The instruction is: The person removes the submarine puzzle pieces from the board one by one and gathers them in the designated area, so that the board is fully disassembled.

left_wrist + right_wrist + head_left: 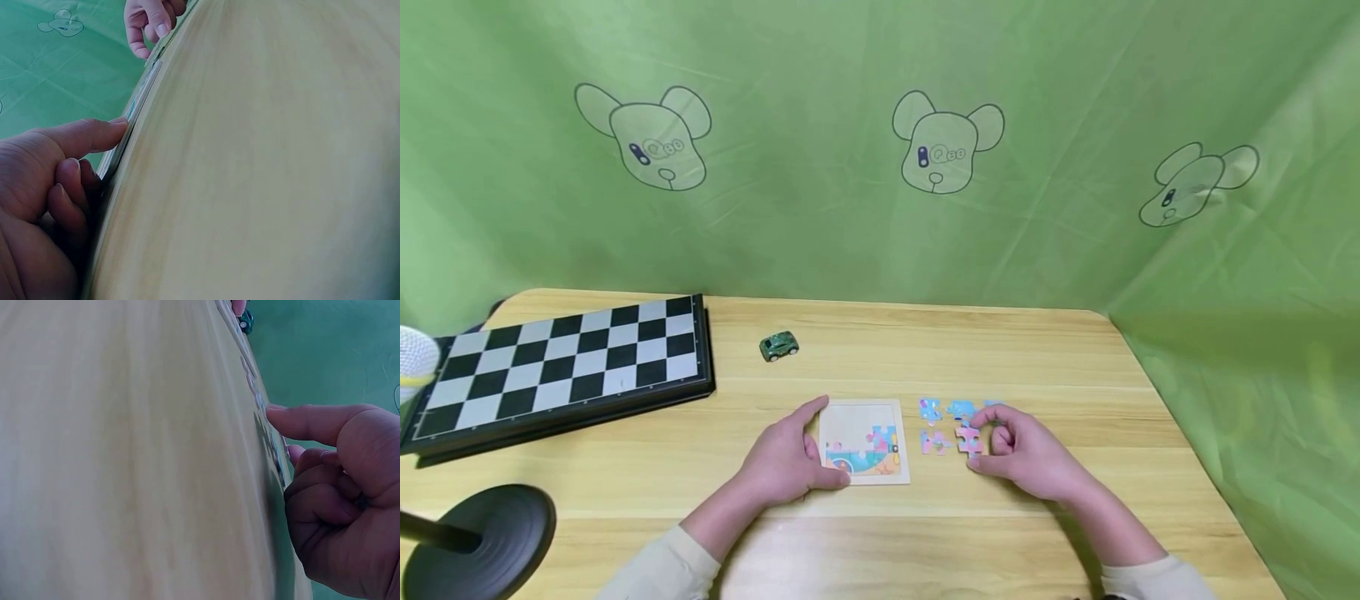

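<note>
A square puzzle tray [864, 482] with a pale frame lies on the table, pieces fitted along its bottom and up its right side. My left hand [790, 457] holds it by the left side, index finger at the top left corner and thumb [94, 136] on the lower edge. To the right of the tray, my right hand [1026, 450] pinches a pink puzzle piece [969, 440] between thumb [306, 420] and index finger, its other fingers curled in. Beside it lie another pink piece [936, 442] and blue pieces [930, 409], one partly hidden behind the right index finger.
A black-and-white checkered board [568, 358] lies at the left of the wooden table [1000, 550]. A small green toy car [779, 345] stands behind the tray. A round black stand base [505, 542] is at the front left. Green cloth [820, 242] hangs behind.
</note>
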Tool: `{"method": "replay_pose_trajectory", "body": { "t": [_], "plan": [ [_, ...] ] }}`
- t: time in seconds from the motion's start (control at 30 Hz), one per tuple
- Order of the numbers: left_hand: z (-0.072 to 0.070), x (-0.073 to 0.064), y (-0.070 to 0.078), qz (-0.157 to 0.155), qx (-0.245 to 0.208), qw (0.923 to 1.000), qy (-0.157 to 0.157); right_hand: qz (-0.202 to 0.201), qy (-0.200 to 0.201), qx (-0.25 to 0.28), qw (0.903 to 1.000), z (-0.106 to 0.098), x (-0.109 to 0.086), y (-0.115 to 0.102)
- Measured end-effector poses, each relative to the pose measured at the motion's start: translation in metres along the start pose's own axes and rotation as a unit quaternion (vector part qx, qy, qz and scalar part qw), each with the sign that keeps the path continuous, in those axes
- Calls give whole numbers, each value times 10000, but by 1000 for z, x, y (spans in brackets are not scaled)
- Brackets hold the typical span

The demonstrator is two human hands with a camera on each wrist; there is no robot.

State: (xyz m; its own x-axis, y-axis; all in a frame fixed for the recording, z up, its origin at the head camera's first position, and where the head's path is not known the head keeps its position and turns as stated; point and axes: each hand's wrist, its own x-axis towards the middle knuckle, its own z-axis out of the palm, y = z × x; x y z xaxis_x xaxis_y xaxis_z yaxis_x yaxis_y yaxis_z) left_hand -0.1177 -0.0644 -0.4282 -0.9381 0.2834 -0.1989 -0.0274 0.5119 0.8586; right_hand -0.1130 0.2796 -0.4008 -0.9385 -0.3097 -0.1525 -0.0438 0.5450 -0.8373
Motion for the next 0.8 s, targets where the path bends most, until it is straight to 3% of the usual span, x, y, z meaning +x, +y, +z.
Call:
{"method": "replay_pose_trajectory", "body": {
  "t": [0.8],
  "plan": [
    [0, -2, 0, 117, -21, 9999, 35, 271, -139, -27, 9995, -3, 0, 5]
  ]
}}
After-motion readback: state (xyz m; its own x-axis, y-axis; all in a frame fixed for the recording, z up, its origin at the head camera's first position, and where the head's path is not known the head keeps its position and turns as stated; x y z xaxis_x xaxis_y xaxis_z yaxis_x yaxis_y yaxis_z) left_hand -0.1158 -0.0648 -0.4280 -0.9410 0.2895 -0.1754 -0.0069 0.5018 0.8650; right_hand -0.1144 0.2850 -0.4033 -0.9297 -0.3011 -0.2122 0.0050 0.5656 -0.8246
